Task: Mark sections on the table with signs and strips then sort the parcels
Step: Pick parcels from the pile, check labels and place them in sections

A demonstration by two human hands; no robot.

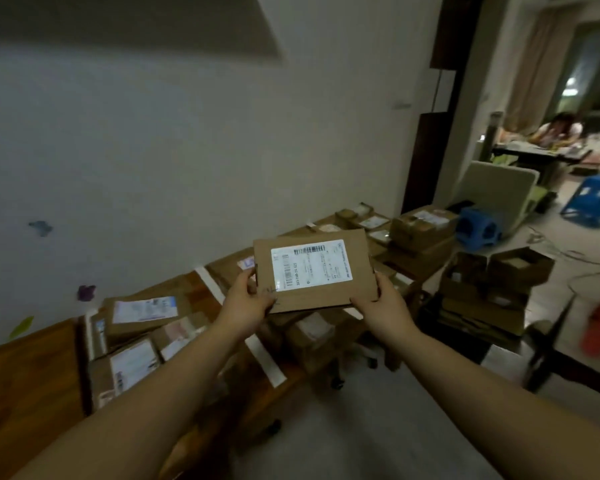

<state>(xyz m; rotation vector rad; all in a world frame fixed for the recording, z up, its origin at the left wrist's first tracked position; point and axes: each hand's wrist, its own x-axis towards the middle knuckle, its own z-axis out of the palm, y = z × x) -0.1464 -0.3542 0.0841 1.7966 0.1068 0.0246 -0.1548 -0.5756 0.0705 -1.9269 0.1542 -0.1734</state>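
A flat cardboard parcel [314,270] is held up over the wooden table [21,386] by both hands. The left hand [248,303] pinches its near left corner and the right hand [383,303] its near right corner, thumbs on top. It tilts so the shipping label [311,264] faces the person, probably to be read before choosing a section. White strips [266,361] cross the tabletop below, with labelled parcels [142,315] lying grouped between them.
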